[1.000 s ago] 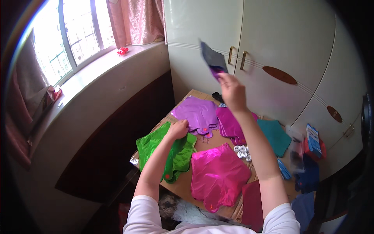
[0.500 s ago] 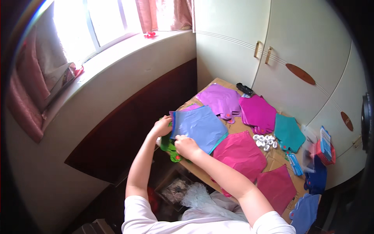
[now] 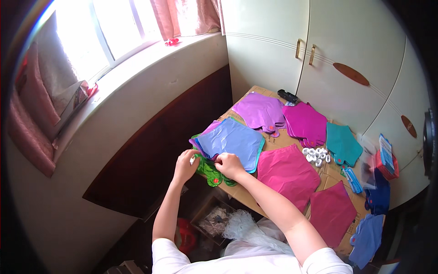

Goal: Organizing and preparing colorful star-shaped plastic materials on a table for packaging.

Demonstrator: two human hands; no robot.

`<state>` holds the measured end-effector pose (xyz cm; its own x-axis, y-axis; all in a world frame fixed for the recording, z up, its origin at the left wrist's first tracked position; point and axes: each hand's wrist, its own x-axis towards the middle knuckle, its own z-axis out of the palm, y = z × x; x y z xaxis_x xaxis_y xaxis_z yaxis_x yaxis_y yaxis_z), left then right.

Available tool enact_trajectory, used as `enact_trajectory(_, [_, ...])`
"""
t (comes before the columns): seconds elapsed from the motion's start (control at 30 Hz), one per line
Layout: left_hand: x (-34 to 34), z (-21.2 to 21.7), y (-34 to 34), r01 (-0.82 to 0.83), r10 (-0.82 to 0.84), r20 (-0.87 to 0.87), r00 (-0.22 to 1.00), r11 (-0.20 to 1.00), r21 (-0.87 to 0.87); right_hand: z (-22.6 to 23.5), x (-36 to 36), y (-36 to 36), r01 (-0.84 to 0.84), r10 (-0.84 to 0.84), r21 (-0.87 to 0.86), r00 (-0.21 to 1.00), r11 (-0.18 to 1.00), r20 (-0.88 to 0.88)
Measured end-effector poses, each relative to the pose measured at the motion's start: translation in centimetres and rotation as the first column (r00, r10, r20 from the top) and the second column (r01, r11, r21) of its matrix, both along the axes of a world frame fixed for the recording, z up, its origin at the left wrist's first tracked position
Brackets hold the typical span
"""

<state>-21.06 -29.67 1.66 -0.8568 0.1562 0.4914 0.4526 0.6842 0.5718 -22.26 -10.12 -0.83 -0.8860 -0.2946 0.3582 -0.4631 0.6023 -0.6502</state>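
Observation:
My left hand [image 3: 185,166] is closed at the near left edge of a layered stack, with a small white thing [image 3: 192,160] showing at its fingers. My right hand [image 3: 229,165] pinches the stack's near edge, thumb and fingers together. On top of the stack lies a light blue fabric sheet [image 3: 235,142]; edges of purple, dark blue and teal layers peek out beneath it. A shiny green piece [image 3: 211,175] with a red dot hangs over the table's edge between my hands. What each set of fingertips grips is partly hidden.
The cardboard-covered table [image 3: 273,144] holds a lilac stack [image 3: 259,109], a magenta stack [image 3: 306,124], a teal stack [image 3: 344,145] and a pink sheet [image 3: 289,176]. White rings [image 3: 315,156] lie in a pile. A red basket [image 3: 387,168] stands right. Below is an open box [image 3: 212,221].
Both hands have come down along the stack's near edge, closer to the green piece. The stack's left edge, lifted before, lies lower now. The view has shifted slightly.

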Motion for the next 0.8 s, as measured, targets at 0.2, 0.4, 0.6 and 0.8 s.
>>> enact_trajectory(0.2, [2.2, 0.2, 1.7, 0.226, -0.24, -0.15, 0.959, 0.968, -0.109, 0.8, -0.6, 1.0, 0.041, 0.047, -0.253, 0.941, 0.966, 0.335])
enact_trajectory(0.4, [0.6, -1.6, 2.3, 0.214, -0.218, 0.022, 0.976, 0.922, -0.322, 0.9, -1.2, 1.9, 0.05, 0.217, -0.535, 0.879, 0.843, 0.425])
enact_trajectory(0.6, [0.2, -0.6, 3.3, 0.205, -0.12, 0.207, 0.971, 0.861, -0.466, 8.3, -2.1, 8.4, 0.214, 0.071, -0.83, 0.954, 0.515, 0.29])
enact_trajectory(0.8, [0.2, 0.5, 4.2, 0.199, -0.107, 0.212, 0.971, 0.856, -0.477, 17.8, 2.3, 22.5, 0.209, -0.356, -0.882, 0.933, 0.422, 0.051])
